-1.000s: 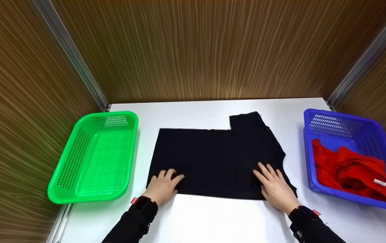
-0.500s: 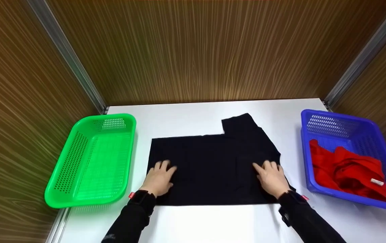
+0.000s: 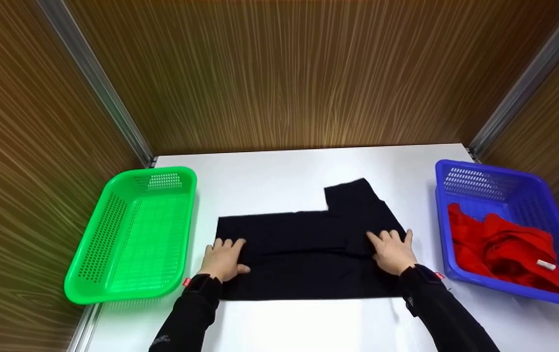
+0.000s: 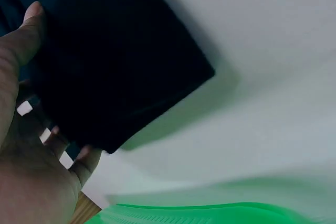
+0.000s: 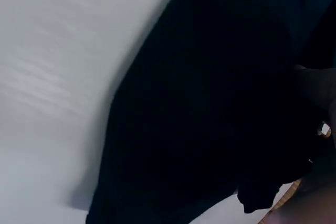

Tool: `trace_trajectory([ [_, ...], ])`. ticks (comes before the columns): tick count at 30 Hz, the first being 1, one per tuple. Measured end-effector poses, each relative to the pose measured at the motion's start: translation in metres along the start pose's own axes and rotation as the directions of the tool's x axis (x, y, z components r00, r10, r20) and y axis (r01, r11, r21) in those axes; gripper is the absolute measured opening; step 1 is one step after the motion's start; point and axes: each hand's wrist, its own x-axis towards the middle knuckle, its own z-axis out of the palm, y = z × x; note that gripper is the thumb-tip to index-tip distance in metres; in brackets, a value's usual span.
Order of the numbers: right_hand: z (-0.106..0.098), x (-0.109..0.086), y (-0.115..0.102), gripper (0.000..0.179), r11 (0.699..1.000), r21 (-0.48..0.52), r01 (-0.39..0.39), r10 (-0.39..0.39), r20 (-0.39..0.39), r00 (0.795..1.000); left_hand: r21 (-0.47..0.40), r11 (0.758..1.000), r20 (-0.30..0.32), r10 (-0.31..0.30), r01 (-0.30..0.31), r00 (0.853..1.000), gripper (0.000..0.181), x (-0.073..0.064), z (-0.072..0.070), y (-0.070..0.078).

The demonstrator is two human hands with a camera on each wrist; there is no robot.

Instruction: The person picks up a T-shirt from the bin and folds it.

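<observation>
A black short-sleeved shirt (image 3: 299, 278) lies folded lengthwise on the white table, its sleeve end at the back right. A raised crease runs across its middle between the two hands. My left hand (image 3: 221, 259) pinches the cloth at the left, hem end; in the left wrist view the thumb (image 4: 32, 22) is over the shirt (image 4: 121, 61) and the other fingers are at its edge. At the shoulder end, my right hand (image 3: 392, 253) grips the cloth with curled fingers. Dark fabric (image 5: 184, 103) fills most of the right wrist view and hides much of that hand.
On the left stands a green plastic basket (image 3: 189, 234). A blue basket (image 3: 448, 244) on the right holds red cloth (image 3: 519, 244) with a white label. Wood-grain panels (image 3: 284, 73) enclose the table (image 3: 259, 181) at the back and both sides.
The shirt's back edge has come nearer to me, and a crease has risen along its middle. Both hands have moved from resting on the front part to gripping cloth farther in.
</observation>
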Motion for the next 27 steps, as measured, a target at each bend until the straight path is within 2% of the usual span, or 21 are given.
trace_trajectory([
  [4, 0.005, 0.002, 0.001, 0.030, 0.999, 0.021, 0.047, -0.045, -0.096, 0.994, -0.022, 1.000, -0.047, 0.008, -0.009, 0.999, 0.053, 0.001, 0.003, -0.003],
  [7, 0.008, 0.003, 0.001, 0.025, 0.995, 0.038, 0.095, -0.090, -0.119, 0.989, -0.036, 0.999, -0.046, 0.010, -0.012, 0.999, 0.047, 0.001, 0.005, -0.004],
  [11, 0.007, 0.003, 0.000, 0.035, 0.996, 0.055, 0.066, -0.061, -0.094, 0.994, -0.012, 1.000, -0.049, 0.015, -0.016, 0.999, 0.055, 0.001, 0.006, -0.004],
  [14, 0.005, 0.003, -0.002, 0.060, 0.999, 0.036, 0.017, -0.015, -0.056, 0.998, 0.004, 1.000, -0.069, 0.017, -0.016, 0.997, 0.067, 0.000, 0.006, -0.003],
  [17, 0.002, 0.003, -0.003, 0.077, 1.000, 0.017, -0.003, 0.003, 0.038, 0.999, -0.016, 1.000, -0.054, -0.001, 0.000, 0.999, 0.076, -0.001, 0.005, -0.002],
  [19, -0.001, 0.003, -0.003, 0.077, 0.999, 0.040, -0.012, 0.008, 0.105, 0.994, -0.025, 1.000, -0.039, -0.013, 0.013, 0.999, 0.076, -0.001, 0.005, -0.002],
  [21, -0.005, 0.004, -0.002, 0.072, 0.994, 0.105, -0.040, 0.024, 0.151, 0.988, -0.024, 0.999, -0.025, -0.024, 0.023, 0.999, 0.071, -0.002, 0.005, -0.003],
  [23, -0.008, 0.004, 0.000, 0.060, 0.980, 0.186, -0.071, 0.041, 0.157, 0.987, -0.020, 0.999, -0.030, -0.027, 0.027, 0.999, 0.066, -0.001, 0.005, -0.003],
  [25, -0.010, 0.006, 0.001, 0.044, 0.963, 0.251, -0.095, 0.067, 0.118, 0.991, -0.020, 0.999, -0.051, -0.026, 0.025, 0.998, 0.065, 0.000, 0.005, -0.004],
  [27, -0.008, 0.007, 0.002, 0.032, 0.958, 0.273, -0.085, 0.075, 0.046, 0.996, -0.023, 1.000, -0.068, -0.011, 0.009, 0.998, 0.063, 0.001, 0.005, -0.005],
])
